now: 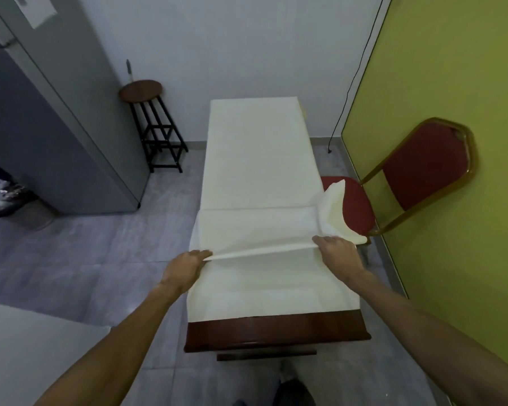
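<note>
Cream sheet point(255, 159) lay lengthwise on a long narrow table point(276, 332), covering nearly all of the top; only the dark wood near end showed bare. A raised fold of the sheet ran crosswise over the near part, pulled taut between both hands. Left hand point(185, 268) was at the sheet's left edge, fingers closed around the fold's end, thumb side up, cloth pinched at the fingertips. Right hand point(338, 253) was at the right edge, knuckles up, fingers curled over the other end of the fold and gripping it. Just beyond the right hand a loose corner of the sheet curled up and out past the table edge, over the seat of a red chair point(423, 171) with a gold frame. The chair stood just beside the table's right side, its back against a green wall point(452, 83). A thin black cable point(352, 83) hung down along the corner where the green wall met the white one. Wooden stool point(141, 90) with black legs stood left of the table's far end, apart from it. Tall grey cabinet point(71, 127) stood further left. Grey tiled floor point(100, 244) all round. A dark shoe point(296, 391) showed at the bottom edge, below the table's end.
</note>
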`<state>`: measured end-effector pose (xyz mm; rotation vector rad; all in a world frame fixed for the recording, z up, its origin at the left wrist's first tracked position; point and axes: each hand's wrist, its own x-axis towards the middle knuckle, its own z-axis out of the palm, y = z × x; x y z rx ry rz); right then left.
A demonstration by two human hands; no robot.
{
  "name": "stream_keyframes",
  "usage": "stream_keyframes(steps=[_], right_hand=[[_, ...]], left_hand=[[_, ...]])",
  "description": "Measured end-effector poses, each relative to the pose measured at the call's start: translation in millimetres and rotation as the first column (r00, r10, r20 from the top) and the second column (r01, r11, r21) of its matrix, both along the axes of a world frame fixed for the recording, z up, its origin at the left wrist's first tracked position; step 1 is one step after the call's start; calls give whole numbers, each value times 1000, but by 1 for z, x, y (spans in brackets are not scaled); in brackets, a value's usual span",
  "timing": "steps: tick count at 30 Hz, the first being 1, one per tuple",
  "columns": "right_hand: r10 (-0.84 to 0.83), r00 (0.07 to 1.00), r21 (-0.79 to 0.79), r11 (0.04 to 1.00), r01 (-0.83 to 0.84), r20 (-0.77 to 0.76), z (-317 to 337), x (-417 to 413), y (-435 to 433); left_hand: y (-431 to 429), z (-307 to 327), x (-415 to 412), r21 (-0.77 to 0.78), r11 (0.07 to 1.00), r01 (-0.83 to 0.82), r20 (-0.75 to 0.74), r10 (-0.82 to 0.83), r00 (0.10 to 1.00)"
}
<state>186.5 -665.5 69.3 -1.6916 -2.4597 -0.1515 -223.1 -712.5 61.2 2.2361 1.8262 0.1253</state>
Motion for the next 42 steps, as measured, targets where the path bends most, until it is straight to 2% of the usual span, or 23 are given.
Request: stream_keyframes(steps=[3,8,12,14,18,20,22,25,29,32,35,37,38,40,42], right_hand=[[-82,996,-20,996,82,-19,-13,0,-39],[-176,984,-146,974,172,-10,-56,7,-109],[-207,978,-261,943,206,21,-79,12,-136],[-193,981,-368,911,185,17,-87,16,-138],[-129,990,-547,825,139,57,-97,19,-139],[-134,990,-551,823,141,54,-96,19,-137],[-129,990,-537,833,136,51,-93,17,-134],[-114,992,-463,878,122,45,-82,17,-127],[-123,991,-266,958,105,-49,-69,21,-101],[-149,986,-244,961,127,-75,-72,24,-68],[-201,980,-333,924,188,-5,-83,22,-32],[-284,957,-393,876,280,48,-96,23,-14],[-345,937,-406,848,339,62,-105,25,-8],[-469,882,-442,784,435,38,-120,29,-4],[-534,845,-471,755,457,-34,-135,31,-8]], left_hand=[[-29,-8,3,40,998,39,36,-40,999],[-89,-34,17,70,996,52,44,-55,998],[-117,-50,32,64,995,71,-76,-66,995],[-122,-58,33,21,997,68,-125,-65,990],[-130,-79,32,-230,973,36,-157,-73,985],[-137,-87,35,-311,950,5,-174,-62,983],[-139,-91,35,-324,946,-3,-181,-59,982],[-132,-93,30,-244,970,-10,-116,-19,993],[-104,-83,27,-190,980,-50,5,52,999],[-71,-79,26,-180,983,-42,3,43,999],[-38,-84,27,-159,974,-159,16,164,986],[-19,-91,28,-124,946,-300,17,304,952],[-12,-97,29,-130,909,-396,38,403,914],[-8,-110,31,-232,777,-585,138,621,772],[-12,-124,34,-357,662,-659,185,741,645]])
